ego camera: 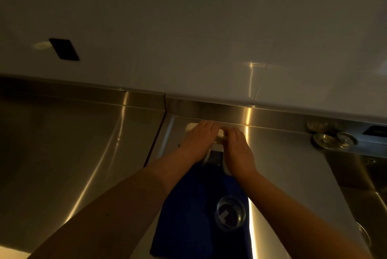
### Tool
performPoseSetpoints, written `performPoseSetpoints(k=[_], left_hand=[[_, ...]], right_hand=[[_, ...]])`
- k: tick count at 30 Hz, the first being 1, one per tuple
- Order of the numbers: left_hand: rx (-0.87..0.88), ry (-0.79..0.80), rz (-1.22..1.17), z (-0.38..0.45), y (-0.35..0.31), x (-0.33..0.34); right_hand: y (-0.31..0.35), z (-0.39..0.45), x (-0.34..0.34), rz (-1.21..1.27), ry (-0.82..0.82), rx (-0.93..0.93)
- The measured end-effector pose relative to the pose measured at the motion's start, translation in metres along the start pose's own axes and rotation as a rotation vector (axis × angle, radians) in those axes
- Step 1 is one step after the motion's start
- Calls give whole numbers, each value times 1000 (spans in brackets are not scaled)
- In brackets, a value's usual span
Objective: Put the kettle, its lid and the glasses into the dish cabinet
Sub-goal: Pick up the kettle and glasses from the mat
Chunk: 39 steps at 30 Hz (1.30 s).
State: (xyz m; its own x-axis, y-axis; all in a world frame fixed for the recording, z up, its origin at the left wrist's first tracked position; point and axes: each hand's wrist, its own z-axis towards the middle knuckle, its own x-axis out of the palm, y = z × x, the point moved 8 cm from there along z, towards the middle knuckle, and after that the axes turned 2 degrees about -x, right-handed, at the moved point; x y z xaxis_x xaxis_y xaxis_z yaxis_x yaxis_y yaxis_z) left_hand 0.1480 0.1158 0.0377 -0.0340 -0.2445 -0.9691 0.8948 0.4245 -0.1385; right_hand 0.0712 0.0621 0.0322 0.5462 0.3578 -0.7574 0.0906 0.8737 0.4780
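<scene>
Two bare hands meet at far end of steel worktop (62,154), against the backsplash. Left hand (199,139) lies over a pale object (191,127), mostly hidden; identity unclear. Right hand (237,149) just beside it, fingers (229,133) curled; grip cannot be made out. Nearer, a glass (230,213) stands on blue cloth (184,216). Far right, blurred glassware (333,140) beside sink (366,185), cut off.

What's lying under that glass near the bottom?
The glass stands on a dark blue cloth spread over the steel counter. Whatever lies beneath the cloth is covered.
</scene>
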Motion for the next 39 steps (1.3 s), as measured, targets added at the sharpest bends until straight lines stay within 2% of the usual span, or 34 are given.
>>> performPoseSetpoints(k=[7, 11, 14, 20, 31, 36, 39], left_hand=[[-120, 15, -45, -1, 16, 8], [-180, 76, -247, -14, 25, 18], [-99, 81, -263, -16, 11, 23], [-64, 88, -240, -12, -14, 40], [-154, 41, -352, -19, 2, 52], [-184, 21, -283, -32, 19, 64], [-207, 30, -315, -37, 25, 73]], right_hand=[[22, 5, 4, -112, 69, -180], [25, -1, 10, -233, 81, -241], [14, -10, 10, -241, 74, -208], [-9, -29, -1, -210, 57, -116], [3, -15, 17, -251, 124, -162], [17, -10, 23, -313, 143, -278], [18, -5, 26, -304, 162, -246]])
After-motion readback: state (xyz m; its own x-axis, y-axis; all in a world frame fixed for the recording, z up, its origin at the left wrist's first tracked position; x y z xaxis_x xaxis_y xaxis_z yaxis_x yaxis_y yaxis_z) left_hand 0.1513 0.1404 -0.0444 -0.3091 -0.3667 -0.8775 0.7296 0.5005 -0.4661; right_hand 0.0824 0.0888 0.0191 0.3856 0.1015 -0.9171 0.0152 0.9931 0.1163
